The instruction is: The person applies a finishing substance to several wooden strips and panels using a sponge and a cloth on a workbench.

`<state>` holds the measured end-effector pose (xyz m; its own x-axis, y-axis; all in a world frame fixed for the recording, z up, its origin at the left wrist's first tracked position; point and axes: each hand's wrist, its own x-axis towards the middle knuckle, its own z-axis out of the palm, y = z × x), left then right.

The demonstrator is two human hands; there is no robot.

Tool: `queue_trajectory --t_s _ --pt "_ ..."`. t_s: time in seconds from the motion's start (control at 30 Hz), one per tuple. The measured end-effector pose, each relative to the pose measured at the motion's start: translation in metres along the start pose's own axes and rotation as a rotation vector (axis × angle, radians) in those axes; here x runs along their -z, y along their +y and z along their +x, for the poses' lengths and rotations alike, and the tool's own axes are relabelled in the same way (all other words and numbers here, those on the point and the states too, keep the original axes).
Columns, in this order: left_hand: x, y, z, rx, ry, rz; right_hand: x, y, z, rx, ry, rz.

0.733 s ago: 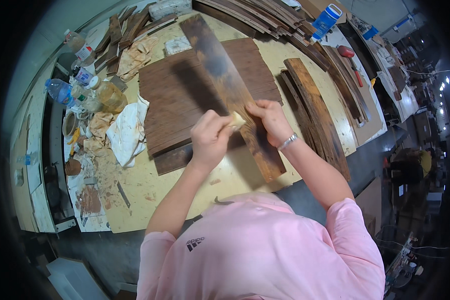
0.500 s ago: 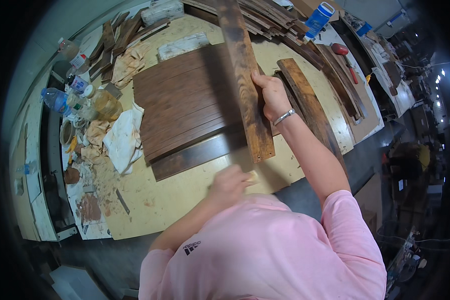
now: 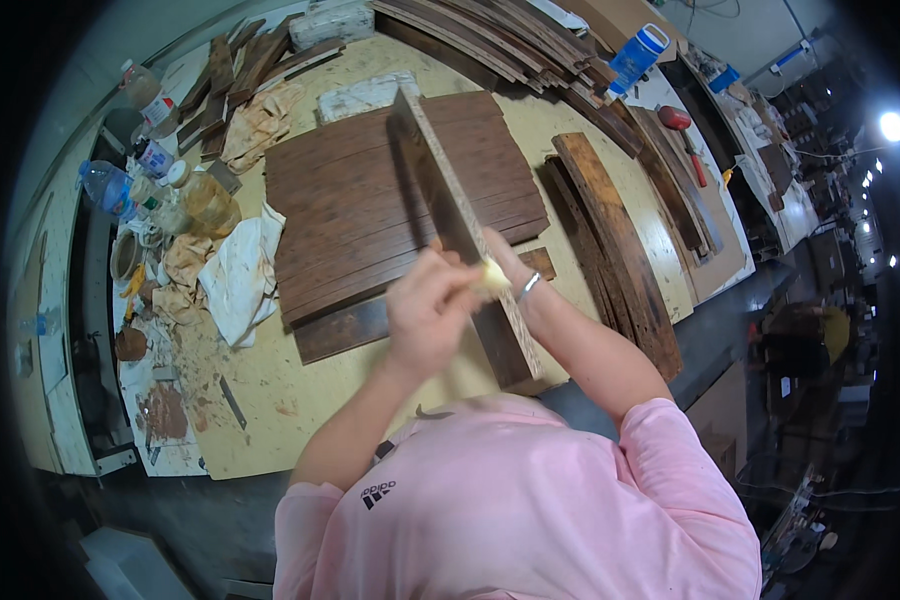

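Note:
A long dark-brown wooden plank (image 3: 460, 215) is raised over the table, turned so that its narrow, lighter edge faces up. My right hand (image 3: 508, 265), with a metal band at the wrist, grips it from the right side; the fingers behind it are partly hidden. My left hand (image 3: 432, 305) pinches a small pale-yellow pad (image 3: 492, 278), perhaps sponge or folded cloth, against the plank's upper edge. Beneath lies a panel of brown boards (image 3: 345, 190) placed side by side, with a separate darker board (image 3: 342, 330) along its near side.
Loose planks (image 3: 620, 240) lie to the right, and more planks (image 3: 470, 40) are stacked at the back. On the left stand several bottles (image 3: 210, 205) beside stained rags (image 3: 245, 275). A blue bottle (image 3: 638, 60) and a red-headed mallet (image 3: 676, 118) are at the far right.
The plank has been turned from its broad face onto its edge and lowered toward me. My left hand has risen with the pad from near my body to the plank's edge.

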<state>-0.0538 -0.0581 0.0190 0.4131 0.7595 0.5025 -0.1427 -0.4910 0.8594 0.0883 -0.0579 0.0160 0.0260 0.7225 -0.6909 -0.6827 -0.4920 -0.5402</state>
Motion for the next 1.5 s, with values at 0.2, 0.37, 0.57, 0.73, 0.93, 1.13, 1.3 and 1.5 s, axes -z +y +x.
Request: queue_trajectory --t_s 0.2,0.37,0.57,0.73,0.93,1.13,1.3,1.5 --pt "0.05 -0.044 0.057 0.014 0.231 0.201 0.03 0.03 -0.01 -0.24 -0.456 -0.146" --pt "0.135 -0.108 0.075 0.121 0.501 0.105 0.039 0.045 -0.04 -0.35 -0.446 -0.366" --pt "0.254 -0.123 -0.008 0.155 0.576 0.754 0.056 0.053 -0.065 0.007 -0.101 -0.731" --pt "0.32 -0.107 -0.102 0.602 0.462 1.28 0.083 0.054 -0.057 0.282 0.028 -0.81" --pt "0.264 -0.131 -0.068 0.305 0.204 1.215 0.07 0.058 -0.024 0.43 0.164 -0.765" --pt "0.243 -0.173 -0.039 0.364 0.315 1.148 0.042 0.051 -0.014 0.512 0.139 -0.61" --pt "0.2 -0.096 0.026 -0.034 0.383 0.903 0.052 0.044 -0.004 0.531 0.245 -0.634" --pt "0.048 -0.061 0.034 -0.314 -0.074 0.354 0.013 0.023 0.007 0.59 0.294 -0.381"
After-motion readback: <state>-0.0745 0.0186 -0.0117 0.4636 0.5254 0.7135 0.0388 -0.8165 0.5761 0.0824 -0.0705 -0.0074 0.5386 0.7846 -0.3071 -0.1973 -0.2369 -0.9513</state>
